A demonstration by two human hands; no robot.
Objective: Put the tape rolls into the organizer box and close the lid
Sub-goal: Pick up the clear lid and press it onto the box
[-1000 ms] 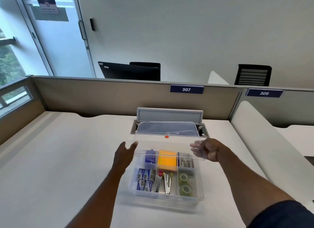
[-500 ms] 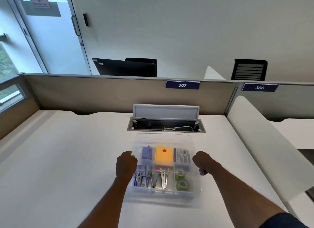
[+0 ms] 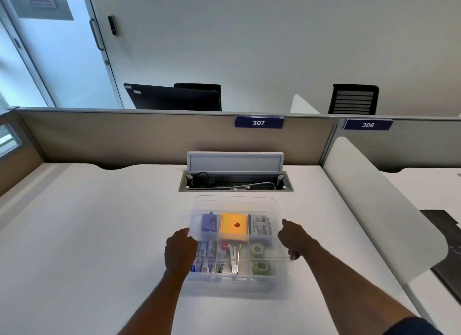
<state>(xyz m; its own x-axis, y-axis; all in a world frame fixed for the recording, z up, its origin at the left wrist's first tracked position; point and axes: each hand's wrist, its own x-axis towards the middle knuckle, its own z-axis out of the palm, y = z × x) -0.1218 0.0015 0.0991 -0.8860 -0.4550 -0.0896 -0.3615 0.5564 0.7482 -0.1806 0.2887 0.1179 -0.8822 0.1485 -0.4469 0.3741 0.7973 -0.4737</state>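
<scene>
A big white desk (image 3: 99, 235) fills the near part of the room. At its far edge stands a tan divider wall (image 3: 124, 135) with two blue number signs, 307 (image 3: 259, 122) and 306 (image 3: 367, 124). An open cable slot (image 3: 235, 182) with wires inside sits in the desk just past the box. Behind the divider are a dark screen (image 3: 174, 97), a black chair (image 3: 353, 99), a plain wall and a glass door (image 3: 50, 48) on the far left.

The clear organizer box (image 3: 232, 282) rests in the middle of the desk, near the person. Two tape rolls (image 3: 259, 258) lie in its near right part. Other parts hold an orange pad (image 3: 234, 226), blue packs and metal clips. The clear lid (image 3: 235, 205) lies over the box, and its near edge looks a bit raised.

The left hand (image 3: 180, 250) is curled on the left edge of the lid. The right hand (image 3: 293, 238) pinches the lid's right near edge
</scene>
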